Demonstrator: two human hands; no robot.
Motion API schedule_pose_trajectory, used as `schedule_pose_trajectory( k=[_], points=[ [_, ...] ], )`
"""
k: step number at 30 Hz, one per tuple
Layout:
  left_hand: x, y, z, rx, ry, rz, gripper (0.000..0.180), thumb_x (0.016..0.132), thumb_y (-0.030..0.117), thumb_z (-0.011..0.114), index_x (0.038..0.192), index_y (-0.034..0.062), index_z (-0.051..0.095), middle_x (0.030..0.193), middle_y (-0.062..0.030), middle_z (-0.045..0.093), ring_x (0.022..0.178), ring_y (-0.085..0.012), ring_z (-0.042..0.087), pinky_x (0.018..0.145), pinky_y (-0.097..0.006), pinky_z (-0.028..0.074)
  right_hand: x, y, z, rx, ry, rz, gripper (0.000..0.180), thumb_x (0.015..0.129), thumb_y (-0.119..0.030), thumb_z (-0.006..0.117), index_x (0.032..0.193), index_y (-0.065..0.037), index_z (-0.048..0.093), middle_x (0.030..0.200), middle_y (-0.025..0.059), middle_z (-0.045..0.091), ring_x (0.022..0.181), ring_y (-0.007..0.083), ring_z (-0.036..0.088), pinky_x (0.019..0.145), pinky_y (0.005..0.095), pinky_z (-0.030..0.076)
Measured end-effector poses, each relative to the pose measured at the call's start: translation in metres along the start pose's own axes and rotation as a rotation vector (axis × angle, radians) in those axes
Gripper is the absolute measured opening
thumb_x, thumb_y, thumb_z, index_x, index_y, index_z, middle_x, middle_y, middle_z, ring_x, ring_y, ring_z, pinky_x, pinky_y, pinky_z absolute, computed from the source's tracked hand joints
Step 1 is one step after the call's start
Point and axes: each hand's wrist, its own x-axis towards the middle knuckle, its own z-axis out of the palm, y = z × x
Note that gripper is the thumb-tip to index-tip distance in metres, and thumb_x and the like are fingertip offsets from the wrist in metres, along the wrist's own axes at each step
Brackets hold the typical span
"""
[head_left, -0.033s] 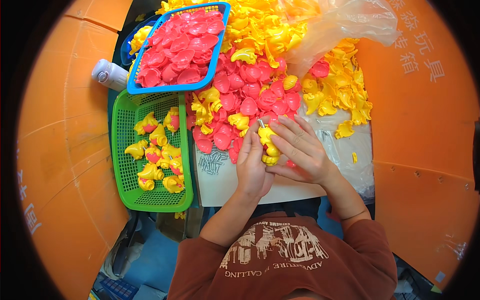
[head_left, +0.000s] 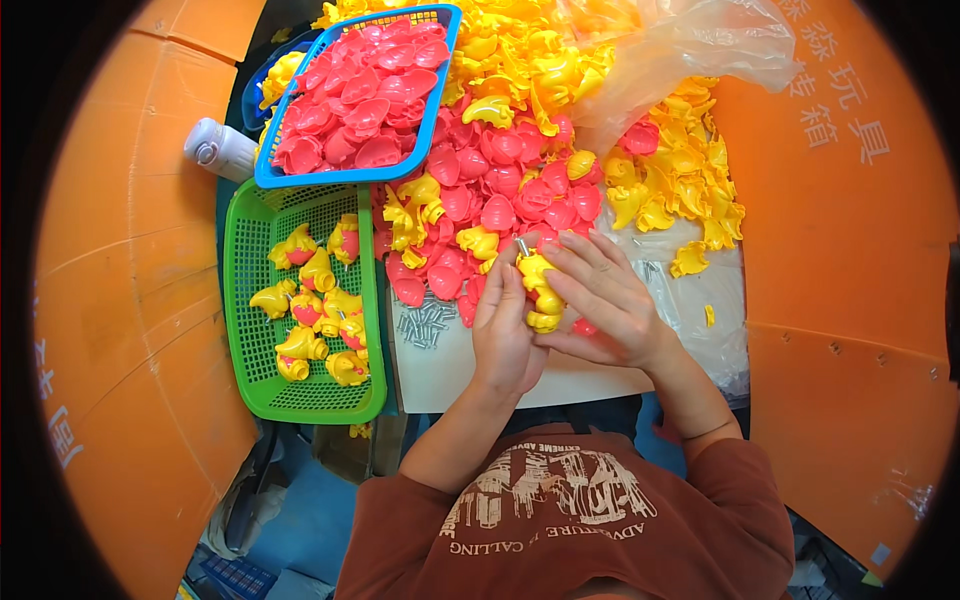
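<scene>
Between my two hands, above the near part of the white work board, is a small yellow plastic toy figure. A short metal pin sticks out of its upper end. My left hand is closed on the figure's left side, thumb pointing up along it. My right hand presses the other side, its fingers long and close together and its thumb low. The right fingers hide part of the figure. A bit of red plastic shows below that palm.
Red shell pieces heap beyond my hands, with yellow parts behind and right. Metal pins lie left. A green basket holds several yellow-red figures; a blue basket holds red shells. A white bottle and orange panels flank these.
The yellow toy figure has shifted very slightly to the right between my hands. Everything else looks the same.
</scene>
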Motion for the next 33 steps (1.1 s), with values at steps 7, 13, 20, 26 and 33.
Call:
schedule_pose_trajectory(
  k=[7,13,20,26,33],
  points=[
    [-0.003,0.004,0.000,-0.020,-0.023,-0.029,0.041,0.100,0.024,0.028,0.133,0.0002,0.034,0.131,-0.0125,0.043,0.122,-0.0211,0.043,0.102,-0.036,0.035,0.001,0.005,-0.009,-0.013,-0.068,0.012,0.059,0.068,-0.028,0.076,0.117,-0.003,0.055,0.125,0.0156,0.053,0.120,0.0333,0.048,0.101,0.0473,0.032],
    [-0.005,0.005,0.002,0.001,-0.037,-0.038,0.040,0.100,0.022,0.028,0.133,-0.0004,0.033,0.131,-0.0133,0.043,0.122,-0.0219,0.043,0.102,-0.036,0.036,0.001,0.004,-0.012,-0.007,-0.082,0.018,0.059,0.068,-0.028,0.076,0.118,-0.004,0.056,0.126,0.0150,0.053,0.120,0.0330,0.048,0.100,0.0470,0.033],
    [-0.006,0.008,0.004,0.016,-0.033,-0.087,0.040,0.100,0.022,0.028,0.133,-0.0012,0.033,0.131,-0.0142,0.043,0.121,-0.0231,0.044,0.101,-0.037,0.038,0.004,0.008,-0.019,0.083,-0.095,-0.014,0.061,0.066,-0.028,0.077,0.118,-0.002,0.055,0.124,0.0172,0.054,0.117,0.0343,0.050,0.098,0.0467,0.036],
    [-0.005,0.011,0.005,0.008,-0.027,-0.098,0.040,0.100,0.022,0.027,0.131,-0.0018,0.035,0.129,-0.0148,0.045,0.121,-0.0233,0.045,0.101,-0.038,0.038,0.003,0.004,-0.023,0.129,-0.092,0.010,0.061,0.067,-0.026,0.076,0.119,-0.003,0.055,0.124,0.0175,0.054,0.117,0.0344,0.050,0.098,0.0470,0.036],
    [-0.005,0.009,0.007,0.037,-0.028,-0.091,0.041,0.100,0.025,0.026,0.131,-0.0017,0.035,0.130,-0.0146,0.043,0.121,-0.0235,0.044,0.101,-0.038,0.038,-0.001,0.004,-0.016,0.044,-0.085,-0.004,0.061,0.066,-0.027,0.076,0.118,-0.003,0.055,0.126,0.0168,0.053,0.118,0.0335,0.049,0.099,0.0469,0.035]
  ],
)
